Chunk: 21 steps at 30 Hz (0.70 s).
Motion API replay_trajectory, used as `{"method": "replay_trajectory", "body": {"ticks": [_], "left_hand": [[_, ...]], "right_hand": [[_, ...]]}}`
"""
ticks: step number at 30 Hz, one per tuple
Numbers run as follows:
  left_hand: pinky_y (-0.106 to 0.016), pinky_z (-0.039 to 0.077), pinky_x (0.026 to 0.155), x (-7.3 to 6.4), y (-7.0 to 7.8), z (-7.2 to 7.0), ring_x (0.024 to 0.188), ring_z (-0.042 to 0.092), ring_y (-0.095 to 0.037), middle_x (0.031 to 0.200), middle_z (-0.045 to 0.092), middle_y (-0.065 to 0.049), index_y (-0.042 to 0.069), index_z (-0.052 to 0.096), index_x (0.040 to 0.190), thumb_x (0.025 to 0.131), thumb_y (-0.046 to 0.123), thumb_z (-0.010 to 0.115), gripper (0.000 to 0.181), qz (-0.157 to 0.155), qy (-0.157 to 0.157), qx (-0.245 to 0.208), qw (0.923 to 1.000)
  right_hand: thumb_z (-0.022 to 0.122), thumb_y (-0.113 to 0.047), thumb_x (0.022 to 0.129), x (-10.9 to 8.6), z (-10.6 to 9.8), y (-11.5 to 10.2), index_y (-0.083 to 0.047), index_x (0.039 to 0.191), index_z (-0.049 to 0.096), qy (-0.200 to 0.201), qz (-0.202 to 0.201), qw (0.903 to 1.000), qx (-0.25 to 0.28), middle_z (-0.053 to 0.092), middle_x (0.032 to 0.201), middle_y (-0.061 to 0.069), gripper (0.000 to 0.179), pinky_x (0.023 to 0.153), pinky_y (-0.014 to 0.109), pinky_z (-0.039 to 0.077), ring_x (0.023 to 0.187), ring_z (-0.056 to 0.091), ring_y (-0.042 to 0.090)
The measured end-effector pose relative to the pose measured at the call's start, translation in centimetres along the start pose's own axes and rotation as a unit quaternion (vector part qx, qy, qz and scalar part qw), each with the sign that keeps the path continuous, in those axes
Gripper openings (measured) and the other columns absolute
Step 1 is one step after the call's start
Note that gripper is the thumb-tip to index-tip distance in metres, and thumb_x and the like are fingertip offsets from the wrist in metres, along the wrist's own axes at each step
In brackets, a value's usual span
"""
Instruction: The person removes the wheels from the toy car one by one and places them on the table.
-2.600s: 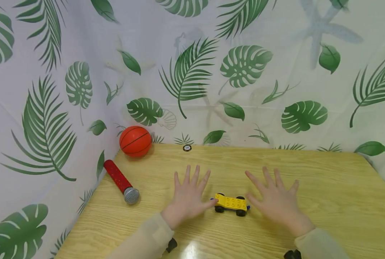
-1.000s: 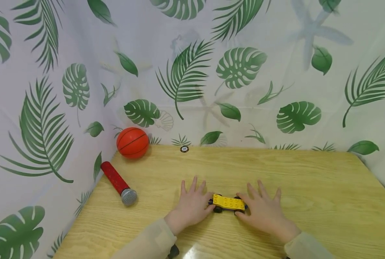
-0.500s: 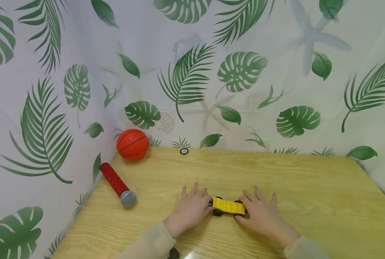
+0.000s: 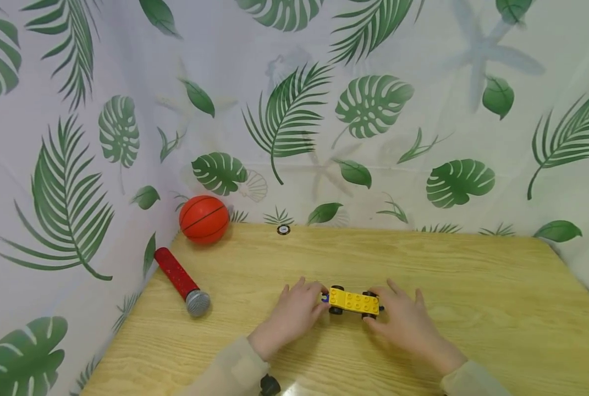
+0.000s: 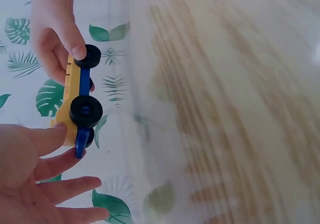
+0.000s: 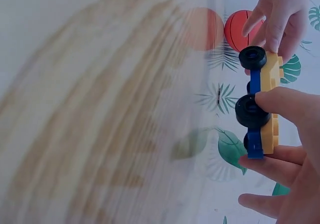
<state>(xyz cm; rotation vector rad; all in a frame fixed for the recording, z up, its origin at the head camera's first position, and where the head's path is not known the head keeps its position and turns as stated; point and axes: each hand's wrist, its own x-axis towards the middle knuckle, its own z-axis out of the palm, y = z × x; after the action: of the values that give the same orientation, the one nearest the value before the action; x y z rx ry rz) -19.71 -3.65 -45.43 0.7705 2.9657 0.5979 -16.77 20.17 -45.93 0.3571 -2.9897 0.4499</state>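
A yellow toy car (image 4: 354,301) with studs on top, black wheels and a blue base is held between both hands, raised over the table. My left hand (image 4: 294,309) pinches its left end by thumb and forefinger, close to the blue hitch; the other fingers spread out in the left wrist view. At the opposite end, my right hand (image 4: 403,316) grips the car, its thumb (image 6: 272,98) against a rear wheel and fingers beyond the end. Both wrist views show the car's side, with space between the wheels and the tabletop.
A red-handled microphone (image 4: 177,275) with a silver mesh head lies on the left of the wooden table (image 4: 423,253). Behind it sits an orange basketball (image 4: 204,219). A small round black-and-white chip (image 4: 284,230) lies at the back edge, before a leaf-print curtain (image 4: 294,132).
The open, spread hands have come in from both sides and taken hold of the toy car's ends. Since half a second ago the car has risen off the table.
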Motion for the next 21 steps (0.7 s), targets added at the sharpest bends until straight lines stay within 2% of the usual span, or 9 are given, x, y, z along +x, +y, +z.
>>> {"method": "replay_trajectory", "body": {"ticks": [3, 4, 6, 7, 9, 10, 11, 17, 21], "left_hand": [[-0.046, 0.052, 0.096, 0.5, 0.3, 0.0, 0.116, 0.063, -0.032, 0.123, 0.069, -0.008, 0.013, 0.059, 0.127, 0.101, 0.031, 0.057, 0.032, -0.008, 0.006, -0.068, 0.9976], [-0.041, 0.055, 0.087, 0.6, 0.4, 0.0, 0.105, 0.066, -0.030, 0.124, 0.068, -0.010, 0.012, 0.058, 0.129, 0.101, 0.030, 0.057, 0.033, -0.015, 0.004, -0.101, 0.9948], [-0.034, 0.055, 0.078, 0.9, 0.5, 0.0, 0.102, 0.067, -0.027, 0.125, 0.067, -0.013, 0.011, 0.055, 0.132, 0.102, 0.027, 0.055, 0.034, -0.031, 0.002, -0.167, 0.9854], [-0.032, 0.054, 0.075, 1.0, 0.6, 0.0, 0.099, 0.067, -0.025, 0.126, 0.067, -0.013, 0.011, 0.053, 0.134, 0.103, 0.027, 0.054, 0.034, -0.041, 0.000, -0.199, 0.9791], [-0.033, 0.056, 0.078, 1.1, 0.7, -0.1, 0.110, 0.066, -0.027, 0.128, 0.066, -0.014, 0.014, 0.053, 0.134, 0.103, 0.027, 0.053, 0.034, -0.057, 0.005, -0.254, 0.9654], [-0.034, 0.056, 0.077, 1.1, 0.7, -0.1, 0.109, 0.066, -0.027, 0.126, 0.067, -0.014, 0.015, 0.053, 0.135, 0.104, 0.027, 0.053, 0.034, -0.063, 0.009, -0.278, 0.9586], [-0.034, 0.056, 0.081, 1.2, 0.7, -0.1, 0.115, 0.065, -0.026, 0.124, 0.069, -0.013, 0.016, 0.053, 0.135, 0.104, 0.027, 0.053, 0.033, -0.066, 0.015, -0.295, 0.9531], [-0.040, 0.057, 0.088, 1.3, 0.8, -0.4, 0.108, 0.069, -0.024, 0.121, 0.071, -0.012, 0.016, 0.055, 0.136, 0.103, 0.024, 0.054, 0.034, -0.085, 0.039, -0.388, 0.9168], [-0.045, 0.057, 0.089, 1.2, 1.0, -0.6, 0.105, 0.070, -0.027, 0.124, 0.069, -0.015, 0.015, 0.054, 0.139, 0.102, 0.022, 0.057, 0.038, -0.093, 0.042, -0.463, 0.8803]], "right_hand": [[0.082, -0.036, 0.080, 0.1, -0.4, -0.1, -0.009, 0.126, 0.062, 0.024, 0.005, 0.9996, 0.013, 0.065, 0.128, 0.018, 0.056, 0.098, 0.084, 0.023, 0.129, 0.051, 0.044], [0.082, -0.035, 0.080, 0.1, -0.6, -0.2, -0.009, 0.126, 0.062, 0.030, 0.007, 0.9994, 0.018, 0.065, 0.128, 0.019, 0.056, 0.099, 0.083, 0.023, 0.129, 0.052, 0.044], [0.082, -0.033, 0.080, 0.1, -0.9, -0.3, -0.009, 0.126, 0.062, 0.037, 0.014, 0.9987, 0.033, 0.065, 0.128, 0.021, 0.056, 0.100, 0.082, 0.023, 0.129, 0.052, 0.045], [0.082, -0.032, 0.080, 0.2, -1.0, -0.3, -0.008, 0.127, 0.062, 0.040, 0.018, 0.9983, 0.039, 0.064, 0.129, 0.021, 0.056, 0.101, 0.082, 0.022, 0.129, 0.051, 0.045], [0.082, -0.031, 0.080, 0.2, -1.1, -0.4, -0.007, 0.128, 0.062, 0.044, 0.023, 0.9975, 0.049, 0.064, 0.129, 0.022, 0.057, 0.102, 0.081, 0.022, 0.129, 0.051, 0.045], [0.081, -0.030, 0.080, 0.2, -1.2, -0.4, -0.007, 0.128, 0.061, 0.047, 0.025, 0.9970, 0.056, 0.063, 0.130, 0.023, 0.057, 0.103, 0.081, 0.022, 0.129, 0.051, 0.045], [0.081, -0.030, 0.081, 0.2, -1.2, -0.4, -0.006, 0.129, 0.061, 0.050, 0.026, 0.9965, 0.062, 0.063, 0.130, 0.023, 0.057, 0.103, 0.080, 0.022, 0.129, 0.051, 0.046], [0.082, -0.028, 0.080, 0.4, -1.2, -0.5, -0.005, 0.130, 0.059, 0.086, 0.016, 0.9931, 0.079, 0.064, 0.129, 0.022, 0.059, 0.105, 0.077, 0.025, 0.120, 0.058, 0.044], [0.083, -0.025, 0.080, 0.3, -1.3, -0.9, -0.003, 0.129, 0.059, 0.103, 0.013, 0.9898, 0.098, 0.065, 0.127, 0.020, 0.059, 0.105, 0.076, 0.027, 0.116, 0.061, 0.041]]}}
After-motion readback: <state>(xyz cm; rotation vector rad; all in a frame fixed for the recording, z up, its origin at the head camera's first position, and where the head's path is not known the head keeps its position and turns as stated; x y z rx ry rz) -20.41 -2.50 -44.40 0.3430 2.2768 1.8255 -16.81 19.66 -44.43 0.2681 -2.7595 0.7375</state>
